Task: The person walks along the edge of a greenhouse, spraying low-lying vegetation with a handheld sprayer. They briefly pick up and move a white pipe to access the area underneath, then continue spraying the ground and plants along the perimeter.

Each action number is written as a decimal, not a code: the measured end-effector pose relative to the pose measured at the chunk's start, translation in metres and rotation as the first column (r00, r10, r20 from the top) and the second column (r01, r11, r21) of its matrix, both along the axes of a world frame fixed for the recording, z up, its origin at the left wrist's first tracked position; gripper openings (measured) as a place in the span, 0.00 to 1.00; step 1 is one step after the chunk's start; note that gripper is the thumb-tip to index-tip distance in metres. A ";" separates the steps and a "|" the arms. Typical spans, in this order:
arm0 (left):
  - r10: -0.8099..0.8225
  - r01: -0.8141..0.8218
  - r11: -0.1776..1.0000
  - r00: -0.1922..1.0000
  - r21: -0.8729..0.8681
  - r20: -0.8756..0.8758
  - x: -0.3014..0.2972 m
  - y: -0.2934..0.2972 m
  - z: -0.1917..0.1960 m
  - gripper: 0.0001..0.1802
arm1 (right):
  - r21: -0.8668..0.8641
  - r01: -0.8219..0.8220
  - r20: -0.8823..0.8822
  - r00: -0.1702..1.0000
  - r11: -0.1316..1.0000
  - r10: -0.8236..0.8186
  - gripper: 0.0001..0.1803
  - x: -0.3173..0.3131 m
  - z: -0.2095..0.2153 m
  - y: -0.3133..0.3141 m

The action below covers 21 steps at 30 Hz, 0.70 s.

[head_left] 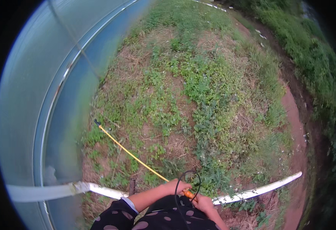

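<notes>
A long yellow spray wand [137,159] slants from my hands up to the left, low over the weeds. Its black nozzle [97,122] is at the far end, near the plastic sheeting. My left hand [177,187] is closed round the wand at the front of its orange handle [189,194]. Lower and to the right, my right hand [204,203] grips the rear of that handle; its fingers are partly hidden. A thin black hose [200,179] loops up beside the handle and drops past my dotted sleeve and clothing.
Weeds and dry straw [210,96] cover the ground ahead. Blue-green plastic sheeting [26,107] with a pale rail [56,92] rises at left. A white pipe [260,190] crosses close in front of me. Right lies a bare dirt strip [293,130], then dense greenery [313,57].
</notes>
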State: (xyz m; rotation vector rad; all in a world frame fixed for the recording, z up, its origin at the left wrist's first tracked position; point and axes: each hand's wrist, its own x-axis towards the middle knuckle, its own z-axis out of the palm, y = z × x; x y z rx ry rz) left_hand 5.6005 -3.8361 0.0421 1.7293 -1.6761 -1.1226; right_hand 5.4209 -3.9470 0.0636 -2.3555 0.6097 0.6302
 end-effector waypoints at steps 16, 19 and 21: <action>0.014 -0.005 0.995 0.996 0.098 -0.093 0.372 -0.297 0.006 0.23 | 0.036 -0.105 0.028 0.994 0.994 0.104 0.20 0.381 0.011 -0.306; 0.074 -0.057 0.990 0.989 0.128 -0.129 0.441 -0.344 0.020 0.23 | 0.038 -0.149 -0.035 0.988 0.988 0.150 0.20 0.449 0.029 -0.357; 0.075 -0.055 0.989 0.987 0.138 -0.143 0.479 -0.372 0.028 0.23 | 0.049 -0.161 -0.059 0.985 0.986 0.163 0.21 0.490 0.031 -0.390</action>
